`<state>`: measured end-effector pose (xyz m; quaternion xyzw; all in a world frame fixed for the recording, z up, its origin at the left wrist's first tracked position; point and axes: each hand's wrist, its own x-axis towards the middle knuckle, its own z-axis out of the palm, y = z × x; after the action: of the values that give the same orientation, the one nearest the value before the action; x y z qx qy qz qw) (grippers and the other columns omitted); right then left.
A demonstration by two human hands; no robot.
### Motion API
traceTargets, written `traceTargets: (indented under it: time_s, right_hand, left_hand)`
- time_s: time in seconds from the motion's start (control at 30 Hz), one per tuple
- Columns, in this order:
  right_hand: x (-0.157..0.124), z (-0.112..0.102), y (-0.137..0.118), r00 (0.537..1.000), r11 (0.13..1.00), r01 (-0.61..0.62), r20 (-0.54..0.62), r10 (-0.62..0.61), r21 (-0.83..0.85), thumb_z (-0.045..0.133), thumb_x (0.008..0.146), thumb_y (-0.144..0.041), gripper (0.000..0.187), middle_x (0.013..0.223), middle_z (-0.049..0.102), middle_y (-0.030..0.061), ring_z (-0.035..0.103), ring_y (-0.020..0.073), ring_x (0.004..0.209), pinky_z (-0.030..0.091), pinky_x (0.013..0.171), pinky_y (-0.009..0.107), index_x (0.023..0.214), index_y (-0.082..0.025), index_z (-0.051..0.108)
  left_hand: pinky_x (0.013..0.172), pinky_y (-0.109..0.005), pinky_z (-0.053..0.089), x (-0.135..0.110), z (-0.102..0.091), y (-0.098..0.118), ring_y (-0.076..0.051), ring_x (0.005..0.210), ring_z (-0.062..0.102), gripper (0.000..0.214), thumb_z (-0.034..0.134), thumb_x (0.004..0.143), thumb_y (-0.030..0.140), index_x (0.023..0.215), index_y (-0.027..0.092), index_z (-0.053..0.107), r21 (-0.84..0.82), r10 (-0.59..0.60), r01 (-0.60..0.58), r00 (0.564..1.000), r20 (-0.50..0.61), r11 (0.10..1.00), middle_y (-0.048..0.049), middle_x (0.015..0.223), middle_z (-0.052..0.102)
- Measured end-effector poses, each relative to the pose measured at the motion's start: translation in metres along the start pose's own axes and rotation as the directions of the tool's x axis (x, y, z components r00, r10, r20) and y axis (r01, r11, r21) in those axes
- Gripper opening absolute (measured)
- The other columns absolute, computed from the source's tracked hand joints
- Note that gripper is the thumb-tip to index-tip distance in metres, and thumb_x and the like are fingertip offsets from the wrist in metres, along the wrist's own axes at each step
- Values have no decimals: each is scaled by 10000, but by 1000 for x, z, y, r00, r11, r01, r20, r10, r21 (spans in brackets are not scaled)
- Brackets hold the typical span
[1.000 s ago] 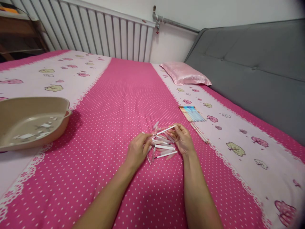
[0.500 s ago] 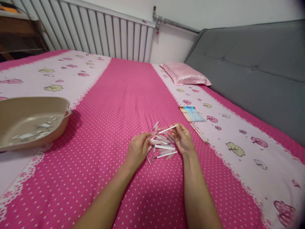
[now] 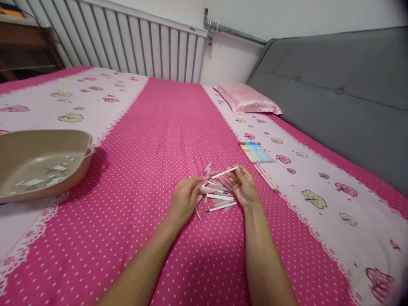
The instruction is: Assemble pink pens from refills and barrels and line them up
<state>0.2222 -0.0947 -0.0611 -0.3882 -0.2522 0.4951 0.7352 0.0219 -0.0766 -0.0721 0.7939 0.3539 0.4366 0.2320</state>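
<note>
My right hand (image 3: 245, 187) pinches a thin white stick (image 3: 224, 172) that slants up to the right. My left hand (image 3: 185, 199) is curled beside it, fingertips closed on the stick's lower left end. Both hands hover over a small pile of white sticks and clear caps (image 3: 216, 196) on the pink dotted bedspread (image 3: 159, 140). To the right lies a neat row of sticks with blue and orange ends (image 3: 256, 152), and a few more white ones (image 3: 267, 177) lie just below that row.
A beige plastic basin (image 3: 41, 161) holding small white scraps sits at the left. A pink satin pillow (image 3: 247, 99) lies at the far right by the grey padded headboard (image 3: 334, 89). A white radiator (image 3: 127, 42) runs along the back wall.
</note>
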Motion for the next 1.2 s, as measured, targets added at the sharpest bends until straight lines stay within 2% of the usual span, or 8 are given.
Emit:
traceTargets:
  time_s: [0.23, 0.43, 0.63, 0.9, 1.2]
  right_hand:
    - [-1, 1, 0, 999, 999, 14, 44, -12, -39, 862, 549, -344, 357, 751, 727, -19, 689, 88, 610, 543, 517, 98, 782, -186, 641]
    - [-1, 2, 0, 999, 998, 24, 36, -22, -63, 864, 538, -357, 362, 740, 723, -18, 682, 87, 596, 545, 521, 112, 774, -187, 649]
    - [0, 1, 2, 999, 992, 34, 38, -29, -118, 850, 546, -385, 360, 747, 713, -22, 657, 74, 564, 519, 492, 122, 778, -192, 654]
    - [-1, 3, 4, 998, 978, 50, 44, -42, -201, 823, 571, -383, 320, 649, 658, -36, 563, 51, 494, 440, 446, 127, 770, -179, 678]
    - [1, 0, 6, 997, 966, 72, -5, -76, -248, 811, 574, -405, 323, 617, 627, -43, 552, 64, 499, 433, 459, 150, 758, -181, 668]
  left_hand:
    - [747, -316, 465, 0, -1, -1, -190, 822, 611, 212, 464, 922, 265, 1025, 194, 635, 26, 35, -35, 999, 0, 999, -56, 888, 685]
    - [735, -315, 465, 0, -2, -1, -196, 808, 613, 191, 494, 908, 260, 999, 180, 642, 42, 38, -38, 999, 1, 998, -65, 875, 688]
    - [752, -319, 479, -1, -2, 0, -200, 826, 628, 179, 558, 870, 256, 1012, 186, 643, 42, -2, 2, 1000, -2, 999, -62, 901, 698]
    - [758, -309, 499, -3, 0, -1, -190, 829, 645, 160, 595, 848, 259, 980, 186, 647, 22, -51, 52, 998, -45, 998, -56, 911, 705]
    - [753, -302, 505, -3, -1, 2, -183, 811, 658, 136, 607, 840, 262, 942, 192, 665, -8, -63, 63, 997, -45, 998, -44, 890, 717]
